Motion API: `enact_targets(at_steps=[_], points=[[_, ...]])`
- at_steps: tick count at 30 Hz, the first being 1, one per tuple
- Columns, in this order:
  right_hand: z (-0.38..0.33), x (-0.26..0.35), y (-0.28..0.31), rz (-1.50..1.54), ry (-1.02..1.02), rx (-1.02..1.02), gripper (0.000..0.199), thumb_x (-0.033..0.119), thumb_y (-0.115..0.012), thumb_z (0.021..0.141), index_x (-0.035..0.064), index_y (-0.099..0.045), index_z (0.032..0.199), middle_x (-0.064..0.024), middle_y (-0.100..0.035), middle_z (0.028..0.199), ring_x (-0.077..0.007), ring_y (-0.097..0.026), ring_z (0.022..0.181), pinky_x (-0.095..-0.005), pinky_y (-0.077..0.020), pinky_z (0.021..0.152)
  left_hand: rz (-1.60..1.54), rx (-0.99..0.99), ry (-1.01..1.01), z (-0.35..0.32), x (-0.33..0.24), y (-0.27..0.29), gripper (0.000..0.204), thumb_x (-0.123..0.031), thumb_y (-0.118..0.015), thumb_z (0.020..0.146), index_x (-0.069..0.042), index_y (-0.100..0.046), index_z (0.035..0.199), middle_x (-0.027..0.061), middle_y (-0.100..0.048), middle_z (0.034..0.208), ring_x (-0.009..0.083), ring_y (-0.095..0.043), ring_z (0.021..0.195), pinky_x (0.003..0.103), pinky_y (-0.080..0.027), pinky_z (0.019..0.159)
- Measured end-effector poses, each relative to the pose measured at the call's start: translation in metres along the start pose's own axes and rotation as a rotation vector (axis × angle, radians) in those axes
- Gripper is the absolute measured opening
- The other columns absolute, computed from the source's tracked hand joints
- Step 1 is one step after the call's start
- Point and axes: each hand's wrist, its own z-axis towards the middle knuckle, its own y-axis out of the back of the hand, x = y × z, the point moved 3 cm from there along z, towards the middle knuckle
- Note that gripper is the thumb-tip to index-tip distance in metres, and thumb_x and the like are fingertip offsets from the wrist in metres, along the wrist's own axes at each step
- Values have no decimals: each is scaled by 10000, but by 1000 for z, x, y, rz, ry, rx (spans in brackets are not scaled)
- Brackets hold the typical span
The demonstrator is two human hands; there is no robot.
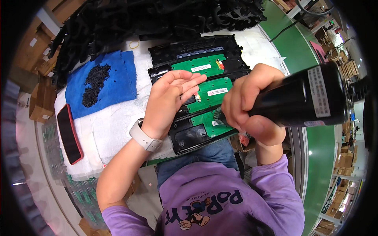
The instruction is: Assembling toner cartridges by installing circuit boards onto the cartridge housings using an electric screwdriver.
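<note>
My right hand (256,104) is wrapped round a black electric screwdriver (297,96) with a white label. Its tip points down at the nearest green circuit board (208,122), partly hidden by my fingers. That board lies in a black plastic housing (185,141). My left hand (167,98), cupped with its fingers close together, hovers over the left side of the middle circuit board (220,91). A few tiny black screws (180,97) show at its fingers. Farther away, another circuit board (201,67) sits in its housing. Left of these, many small black screws (94,84) lie heaped on a blue cloth (122,82).
A phone with a red case (70,133) lies at the table's left edge. Black plastic parts (157,17) are piled along the far side. White cloth (106,137) covers the work surface. A green bench top (321,157) runs along the right. A rubber band (134,44) lies near the pile.
</note>
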Motion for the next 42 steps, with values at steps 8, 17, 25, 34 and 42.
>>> enact_targets(at_steps=[8,17,25,34,42], points=[[17,13,29,165,82,184,320,263,-625,761,74,-410,903,21,-480,580,-98,-478,417,-254,-406,447,195,51,39,-7,-16,-1,192,-164,-328,957,-18,-452,941,69,-558,698,109,-520,555,207,-384,472],[30,25,42,364,230,66,331,297,-566,815,47,-427,981,12,-464,629,-102,-464,465,-293,-400,577,-71,28,182,-8,-13,3,97,-159,-443,916,-63,-454,927,-37,-358,553,25,-243,437,186,-187,406],[29,27,46,453,318,34,325,294,-553,827,39,-437,991,0,-452,646,-108,-445,484,-303,-360,599,179,136,138,-10,-19,-5,115,-118,-553,881,-11,-516,902,124,-641,763,50,-441,460,171,-340,420],[26,23,45,502,354,-9,337,302,-531,842,21,-440,1003,-10,-444,650,-118,-438,488,-312,-360,603,309,71,78,-11,-15,-4,158,-139,-643,826,11,-594,835,82,-629,691,25,-419,428,158,-306,390],[26,20,43,505,306,74,365,314,-522,848,15,-441,1041,-11,-455,658,-120,-457,495,-318,-380,602,387,143,162,-14,-16,-8,125,-87,-613,827,34,-642,817,73,-632,675,30,-427,431,158,-314,389]])
